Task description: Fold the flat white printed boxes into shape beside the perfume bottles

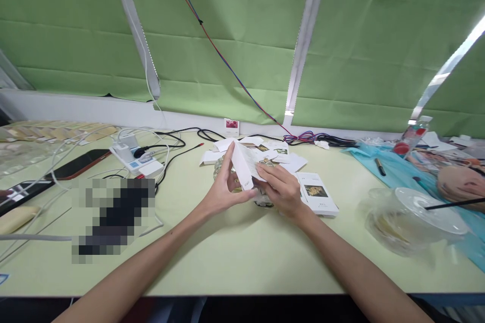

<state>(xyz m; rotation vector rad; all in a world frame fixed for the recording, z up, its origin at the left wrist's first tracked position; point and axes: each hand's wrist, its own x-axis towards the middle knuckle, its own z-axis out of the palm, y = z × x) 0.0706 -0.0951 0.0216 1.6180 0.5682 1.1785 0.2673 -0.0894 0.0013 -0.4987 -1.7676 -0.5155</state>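
A small white cardboard box (244, 166) is held tilted above the middle of the table. My left hand (224, 187) grips it, fingers at the upper end and thumb at the lower end. The fingers of my right hand (279, 185) are bent together against the box's right side; whether they pinch a flap or something inside is hidden. Below and behind the hands are clear glass-like pieces (219, 165), partly covered. Beside my right hand lies a flat white box with a flower picture (316, 193). More white boxes and cards (282, 152) are piled behind.
To the left are a power strip (131, 159), cables and phones (81, 163). On the right stand a bagged plastic bowl (409, 222) with a black stick, a blue sheet (367, 156), a marker (380, 166) and a bottle (417, 133). A small picture card (232, 127) leans at the back.
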